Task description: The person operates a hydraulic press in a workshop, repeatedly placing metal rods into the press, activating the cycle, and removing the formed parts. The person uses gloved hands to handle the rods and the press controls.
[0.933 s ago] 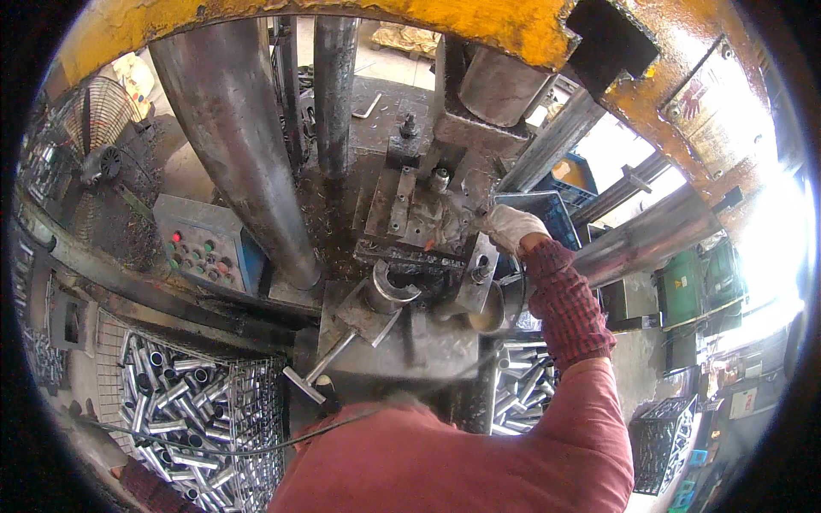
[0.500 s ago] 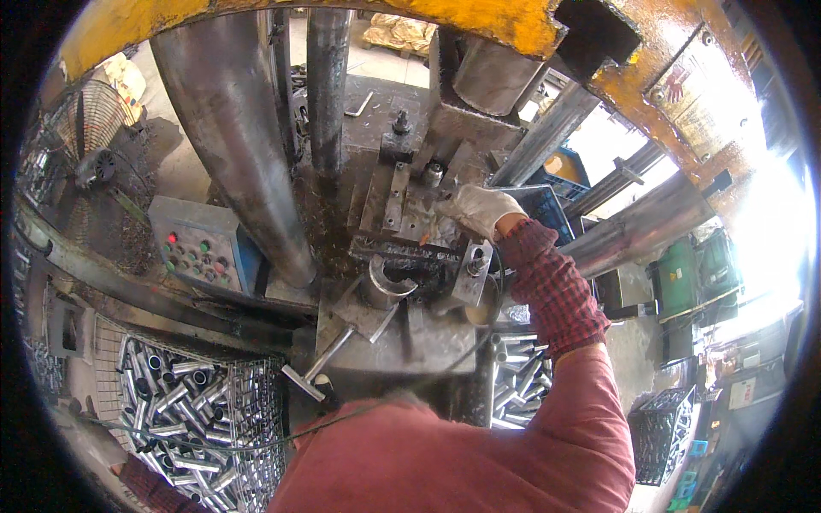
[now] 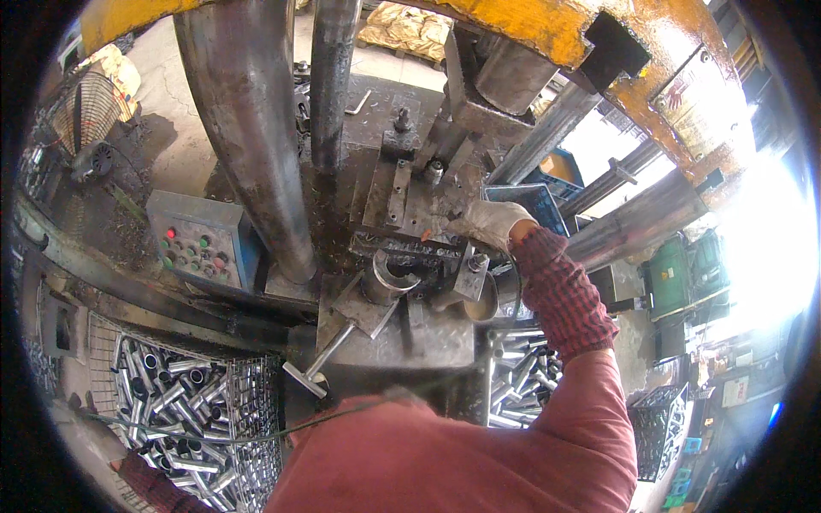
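My right hand (image 3: 492,224), in a pale work glove, is at the right front edge of the metal die block (image 3: 398,192) under the press. Its fingers are curled together; what they hold, if anything, I cannot make out. A small orange-brown bit (image 3: 427,233) shows just left of the fingertips. My left hand (image 3: 96,438) is low at the far left, blurred beside the wire basket (image 3: 256,427) of shiny metal tubes (image 3: 175,398); its fingers cannot be made out. Nearer than the die stands a half-ring metal cradle (image 3: 385,282) with a T-shaped handle (image 3: 329,359).
Thick steel columns (image 3: 248,145) flank the press beneath a yellow frame (image 3: 513,30). A control box (image 3: 197,239) with coloured buttons stands left, a fan (image 3: 90,120) behind it. More tubes (image 3: 517,376) lie right of the bench. A blue crate (image 3: 534,205) is beyond my right hand.
My right hand has shifted slightly right and nearer along the die's edge. The view has tilted slightly. My left hand stays low by the basket.
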Motion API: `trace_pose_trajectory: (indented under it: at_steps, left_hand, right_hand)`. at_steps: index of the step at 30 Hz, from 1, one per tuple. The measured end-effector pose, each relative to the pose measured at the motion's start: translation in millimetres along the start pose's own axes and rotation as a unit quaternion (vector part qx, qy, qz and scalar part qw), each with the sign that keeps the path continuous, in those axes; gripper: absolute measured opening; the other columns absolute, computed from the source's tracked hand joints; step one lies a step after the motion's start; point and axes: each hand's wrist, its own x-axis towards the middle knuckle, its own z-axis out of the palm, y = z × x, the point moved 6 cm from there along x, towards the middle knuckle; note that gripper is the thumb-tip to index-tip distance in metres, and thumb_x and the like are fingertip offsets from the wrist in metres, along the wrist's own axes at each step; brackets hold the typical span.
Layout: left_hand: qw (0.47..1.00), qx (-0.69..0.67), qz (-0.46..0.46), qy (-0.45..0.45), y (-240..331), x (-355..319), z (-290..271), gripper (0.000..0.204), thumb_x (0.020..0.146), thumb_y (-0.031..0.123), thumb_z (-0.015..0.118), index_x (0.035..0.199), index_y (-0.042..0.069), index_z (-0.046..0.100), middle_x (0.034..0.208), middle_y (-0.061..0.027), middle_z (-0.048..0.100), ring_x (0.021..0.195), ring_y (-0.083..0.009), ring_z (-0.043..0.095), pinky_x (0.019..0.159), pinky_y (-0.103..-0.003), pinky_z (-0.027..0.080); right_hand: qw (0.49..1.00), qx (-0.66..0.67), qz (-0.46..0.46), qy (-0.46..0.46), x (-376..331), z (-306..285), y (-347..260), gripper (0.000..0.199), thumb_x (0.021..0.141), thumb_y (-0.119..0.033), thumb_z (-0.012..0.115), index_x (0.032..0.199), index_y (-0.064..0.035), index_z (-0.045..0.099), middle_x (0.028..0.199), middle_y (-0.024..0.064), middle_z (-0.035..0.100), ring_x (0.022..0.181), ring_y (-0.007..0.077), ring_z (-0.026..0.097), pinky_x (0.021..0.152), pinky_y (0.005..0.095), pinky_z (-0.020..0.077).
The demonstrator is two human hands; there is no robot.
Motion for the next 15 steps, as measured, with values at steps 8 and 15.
trace_pose_trajectory:
  at_steps: [8, 15]
  left_hand:
    - [0.994, -0.062, -0.084, -0.013, -28, 19, -3, 0.060, 0.119, 0.037, 0.047, 0.169, 0.006, 0.044, 0.162, -0.0225, 0.053, 0.149, -0.0375, 0.053, 0.127, -0.053, 0.048]
    - [0.988, 0.138, 0.066, -0.029, 33, -4, 37, 0.064, 0.119, 0.047, 0.047, 0.158, -0.005, 0.049, 0.148, -0.0273, 0.058, 0.130, -0.0347, 0.064, 0.109, -0.047, 0.064]
  right_hand:
    - [0.993, -0.056, 0.105, -0.009, -48, 2, -8, 0.026, 0.105, -0.028, 0.063, 0.115, -0.0139, 0.082, 0.100, 0.0200, 0.079, 0.099, 0.0412, 0.079, 0.082, 0.0496, 0.0628]
    - [0.988, -0.098, 0.108, 0.055, -61, -13, -21, 0.034, 0.104, -0.032, 0.066, 0.119, -0.0048, 0.077, 0.102, 0.0217, 0.079, 0.091, 0.0406, 0.078, 0.078, 0.0509, 0.0609]
